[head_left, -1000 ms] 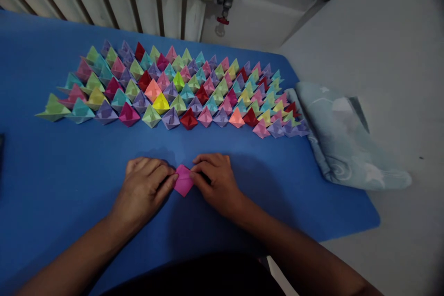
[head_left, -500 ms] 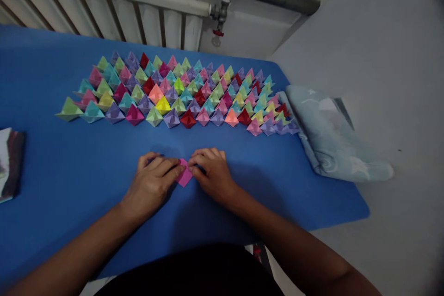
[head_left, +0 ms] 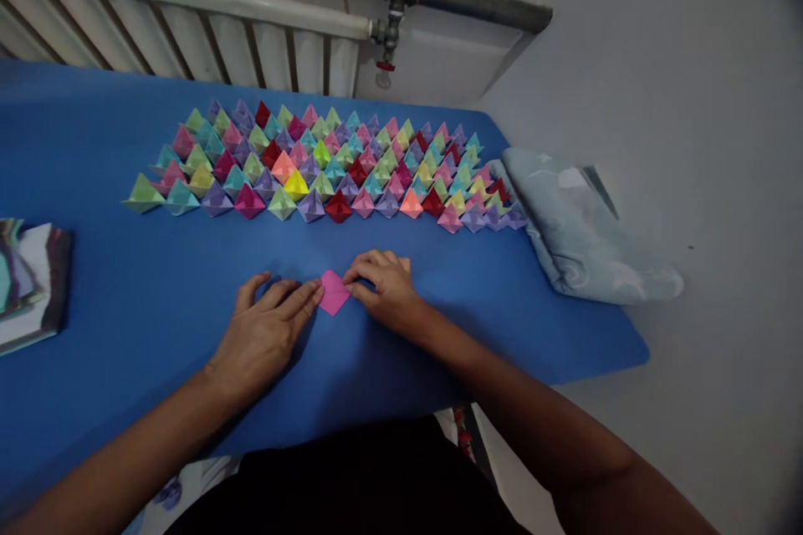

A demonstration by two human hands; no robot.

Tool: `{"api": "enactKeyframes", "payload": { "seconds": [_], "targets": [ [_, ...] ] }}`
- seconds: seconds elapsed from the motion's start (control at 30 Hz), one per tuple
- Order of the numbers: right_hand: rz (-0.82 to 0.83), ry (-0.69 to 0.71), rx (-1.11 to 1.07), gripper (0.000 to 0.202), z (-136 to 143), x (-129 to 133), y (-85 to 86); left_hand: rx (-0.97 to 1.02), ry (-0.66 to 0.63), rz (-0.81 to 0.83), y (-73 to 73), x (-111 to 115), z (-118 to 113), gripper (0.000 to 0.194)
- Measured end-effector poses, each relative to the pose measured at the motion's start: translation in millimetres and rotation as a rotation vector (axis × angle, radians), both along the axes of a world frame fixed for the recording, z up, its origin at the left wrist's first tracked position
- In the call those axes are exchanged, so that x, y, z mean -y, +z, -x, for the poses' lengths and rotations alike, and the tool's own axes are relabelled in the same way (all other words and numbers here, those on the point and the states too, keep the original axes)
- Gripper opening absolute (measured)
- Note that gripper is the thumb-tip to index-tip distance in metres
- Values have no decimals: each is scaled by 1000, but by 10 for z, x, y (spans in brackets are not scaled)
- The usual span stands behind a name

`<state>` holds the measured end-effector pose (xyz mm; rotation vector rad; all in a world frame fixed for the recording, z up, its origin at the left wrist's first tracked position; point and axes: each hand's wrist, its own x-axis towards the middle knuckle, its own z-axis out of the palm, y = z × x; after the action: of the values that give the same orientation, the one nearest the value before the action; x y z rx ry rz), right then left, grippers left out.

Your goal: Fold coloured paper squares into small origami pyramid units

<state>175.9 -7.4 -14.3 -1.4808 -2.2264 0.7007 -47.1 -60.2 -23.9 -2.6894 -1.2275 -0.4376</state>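
A small piece of pink origami paper [head_left: 334,294], folded to a pointed shape, lies on the blue tabletop between my hands. My left hand [head_left: 267,326] holds its left corner under the fingertips, with the other fingers bent and a little apart. At the right corner, my right hand [head_left: 387,294] pinches the paper between thumb and index finger. Beyond both hands stand several rows of folded paper boats [head_left: 312,206] in many colours, close together.
A blue-grey folded cloth [head_left: 590,242] lies at the table's right end by the wall. On the left is a book or pad [head_left: 53,292] with coloured paper sheets [head_left: 18,267] on it. A white radiator [head_left: 219,50] and a metal pipe [head_left: 477,0] run behind the blue table [head_left: 156,284].
The view has shifted, bringing more of the coloured sheets at left into sight. My hands have spread slightly, so more of the pink paper shows.
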Motion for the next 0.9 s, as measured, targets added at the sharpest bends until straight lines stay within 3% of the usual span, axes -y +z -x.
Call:
{"api": "enactKeyframes", "payload": {
  "seconds": [0.13,0.23,0.4,0.5,0.63,0.9],
  "targets": [
    [-4,-12,-1,10,-46,-4,-17,56,57,13,-44,85,19,47],
    [-35,-19,-18,10,-41,16,-34,59,89,38,31,60,-53,41],
    [-57,-8,1,10,-34,34,-25,-61,106,187,384,-388,-324,21],
    [-55,-12,1,8,-41,33,-24,-160,2,462,533,-727,-459,25],
    [-62,-9,-32,9,-52,33,-42,-236,12,560,566,-962,-528,22],
    [-38,-137,-184,8,-56,18,-24,-172,125,795,600,-1005,-486,12]
  ]
}}
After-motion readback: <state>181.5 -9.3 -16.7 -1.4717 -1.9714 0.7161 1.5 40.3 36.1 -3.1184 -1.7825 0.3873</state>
